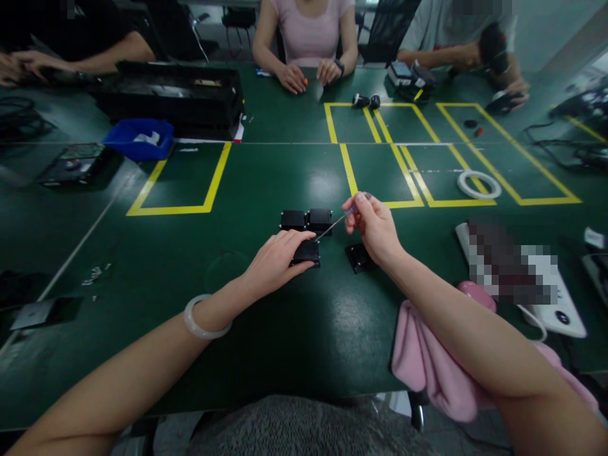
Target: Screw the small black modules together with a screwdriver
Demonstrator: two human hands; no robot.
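Observation:
My left hand [280, 253] is closed over a small black box [306, 252], holding it down on the green table between thumb and fingers. In my right hand [373, 225] is a screwdriver [335, 225], pinched by its handle. Its thin shaft slants down to the left, and the tip meets the box at its upper right corner. Two similar black boxes, a left one [293, 220] and a right one [320, 219], sit side by side just behind. Another black piece [358, 258] lies under my right wrist, partly covered by the hand.
Yellow tape outlines [349, 171] mark the table. A blue bin [140, 139] and a long black case [175, 101] stand at the back left. To the right are a tape roll [479, 184], a white power strip [567, 310] and pink cloth [427, 354]. Small screws [95, 273] lie left. Three people sit opposite.

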